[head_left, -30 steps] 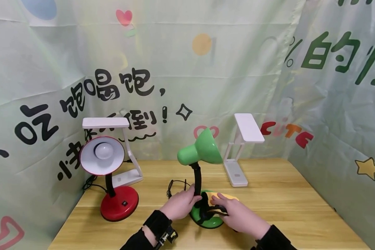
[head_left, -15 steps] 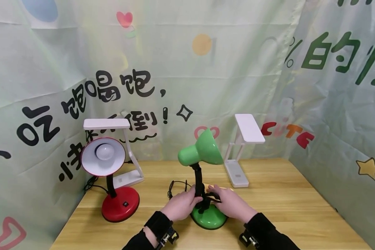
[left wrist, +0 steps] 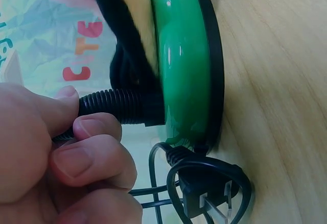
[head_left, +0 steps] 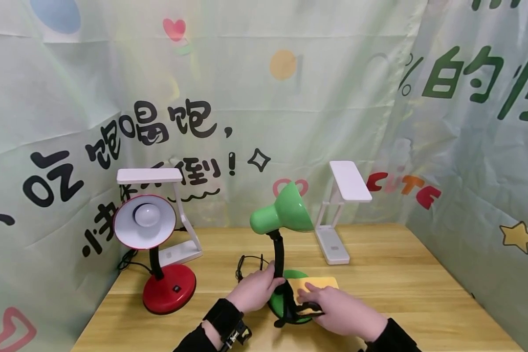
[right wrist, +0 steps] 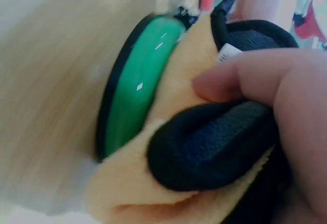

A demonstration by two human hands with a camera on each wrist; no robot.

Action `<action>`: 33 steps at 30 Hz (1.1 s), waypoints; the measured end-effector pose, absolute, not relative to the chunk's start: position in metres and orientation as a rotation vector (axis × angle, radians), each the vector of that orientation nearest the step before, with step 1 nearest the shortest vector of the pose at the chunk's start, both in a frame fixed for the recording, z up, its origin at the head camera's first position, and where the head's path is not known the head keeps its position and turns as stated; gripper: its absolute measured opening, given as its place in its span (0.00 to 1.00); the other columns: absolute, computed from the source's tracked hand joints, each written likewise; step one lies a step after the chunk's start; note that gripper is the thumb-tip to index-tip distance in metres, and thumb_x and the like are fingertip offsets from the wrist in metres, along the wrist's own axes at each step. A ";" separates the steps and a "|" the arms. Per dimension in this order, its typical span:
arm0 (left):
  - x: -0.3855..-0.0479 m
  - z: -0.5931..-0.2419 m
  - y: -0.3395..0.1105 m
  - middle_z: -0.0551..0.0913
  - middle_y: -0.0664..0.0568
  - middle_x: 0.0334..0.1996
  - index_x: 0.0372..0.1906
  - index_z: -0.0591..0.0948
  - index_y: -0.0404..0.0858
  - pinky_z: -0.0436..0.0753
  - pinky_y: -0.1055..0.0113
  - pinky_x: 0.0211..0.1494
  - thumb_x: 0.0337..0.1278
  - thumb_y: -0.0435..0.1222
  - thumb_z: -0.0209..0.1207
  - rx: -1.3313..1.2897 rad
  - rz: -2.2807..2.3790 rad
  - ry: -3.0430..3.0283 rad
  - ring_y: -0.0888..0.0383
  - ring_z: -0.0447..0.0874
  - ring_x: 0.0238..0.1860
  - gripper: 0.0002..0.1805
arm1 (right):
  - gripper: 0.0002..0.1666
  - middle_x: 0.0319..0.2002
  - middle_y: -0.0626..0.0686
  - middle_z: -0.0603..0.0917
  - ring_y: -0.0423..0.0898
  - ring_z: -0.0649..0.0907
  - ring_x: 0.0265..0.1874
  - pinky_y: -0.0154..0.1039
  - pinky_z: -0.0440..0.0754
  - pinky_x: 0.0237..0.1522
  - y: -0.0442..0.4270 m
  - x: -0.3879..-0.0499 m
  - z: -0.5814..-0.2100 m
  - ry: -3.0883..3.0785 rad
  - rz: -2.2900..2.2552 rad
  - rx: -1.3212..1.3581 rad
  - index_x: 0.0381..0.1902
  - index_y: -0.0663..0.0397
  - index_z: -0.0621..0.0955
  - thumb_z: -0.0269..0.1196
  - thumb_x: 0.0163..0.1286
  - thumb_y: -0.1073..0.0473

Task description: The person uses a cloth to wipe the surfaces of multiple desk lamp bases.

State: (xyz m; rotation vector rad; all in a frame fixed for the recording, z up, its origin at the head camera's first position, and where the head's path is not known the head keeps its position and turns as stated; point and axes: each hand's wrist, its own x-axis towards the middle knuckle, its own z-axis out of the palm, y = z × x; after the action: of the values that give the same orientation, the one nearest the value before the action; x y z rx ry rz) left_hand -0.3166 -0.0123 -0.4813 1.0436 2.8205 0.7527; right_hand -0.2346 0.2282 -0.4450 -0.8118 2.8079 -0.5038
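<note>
A green desk lamp point(head_left: 286, 210) stands on the wooden table, its round base point(left wrist: 184, 55) flat on the top. The left hand point(head_left: 254, 289) grips its black ribbed neck point(left wrist: 115, 106), thumb and fingers curled round it. On the base lies a yellow cloth with black trim point(head_left: 317, 282), partly covering it. Over the cloth is the right hand point(head_left: 345, 310), pressing it with fingertips; in the right wrist view a finger point(right wrist: 219, 83) rests on the yellow fabric point(right wrist: 179, 81) beside a black trimmed flap point(right wrist: 209, 145). The right thumb is not clearly seen.
A red lamp point(head_left: 169, 288) stands at the left, with a white folding lamp point(head_left: 180, 250) behind it. Another white lamp point(head_left: 333, 244) is at the back right. The green lamp's coiled cord and plug point(left wrist: 196, 188) lie behind its base. Printed cloth walls point(head_left: 246, 73) surround the table.
The right hand and cloth moved back over the base, then forward and to the right across it. The left hand has kept its grip on the neck.
</note>
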 end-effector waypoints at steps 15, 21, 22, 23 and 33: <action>-0.321 -0.488 -0.015 0.88 0.46 0.48 0.78 0.60 0.36 0.84 0.62 0.41 0.78 0.60 0.37 1.024 0.733 2.809 0.53 0.89 0.44 0.39 | 0.38 0.69 0.47 0.77 0.52 0.73 0.72 0.35 0.81 0.55 0.193 -0.211 -0.444 2.618 -0.487 -1.075 0.66 0.41 0.79 0.65 0.58 0.72; -0.317 -0.485 -0.015 0.88 0.45 0.51 0.78 0.58 0.34 0.85 0.59 0.44 0.79 0.58 0.39 1.016 0.714 2.802 0.51 0.89 0.48 0.38 | 0.45 0.73 0.50 0.73 0.54 0.68 0.75 0.53 0.72 0.69 0.185 -0.218 -0.459 2.674 -0.500 -1.228 0.72 0.45 0.74 0.61 0.55 0.76; -0.317 -0.485 -0.015 0.88 0.45 0.50 0.78 0.58 0.34 0.85 0.59 0.44 0.79 0.57 0.39 1.017 0.713 2.803 0.51 0.89 0.48 0.38 | 0.46 0.73 0.50 0.72 0.54 0.67 0.76 0.56 0.70 0.71 0.186 -0.218 -0.460 2.667 -0.525 -1.228 0.72 0.45 0.73 0.60 0.54 0.77; -0.317 -0.485 -0.015 0.87 0.45 0.50 0.78 0.58 0.35 0.85 0.59 0.44 0.80 0.57 0.40 1.018 0.712 2.803 0.51 0.89 0.48 0.38 | 0.47 0.73 0.50 0.72 0.55 0.67 0.76 0.56 0.69 0.71 0.187 -0.218 -0.461 2.657 -0.552 -1.225 0.72 0.44 0.73 0.60 0.54 0.78; -0.320 -0.489 -0.015 0.86 0.43 0.56 0.78 0.59 0.36 0.85 0.57 0.50 0.77 0.61 0.36 1.012 0.717 2.813 0.51 0.88 0.52 0.40 | 0.30 0.72 0.48 0.74 0.52 0.69 0.75 0.51 0.70 0.72 0.236 -0.222 -0.455 2.518 -0.807 -1.055 0.65 0.38 0.79 0.63 0.68 0.67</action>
State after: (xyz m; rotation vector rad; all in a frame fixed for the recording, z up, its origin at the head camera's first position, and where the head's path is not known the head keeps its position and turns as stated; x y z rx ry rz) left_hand -0.3200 -0.0147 -0.4891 1.0123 2.8125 0.7168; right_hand -0.2216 0.2360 -0.4553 -1.0554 2.5185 -0.8071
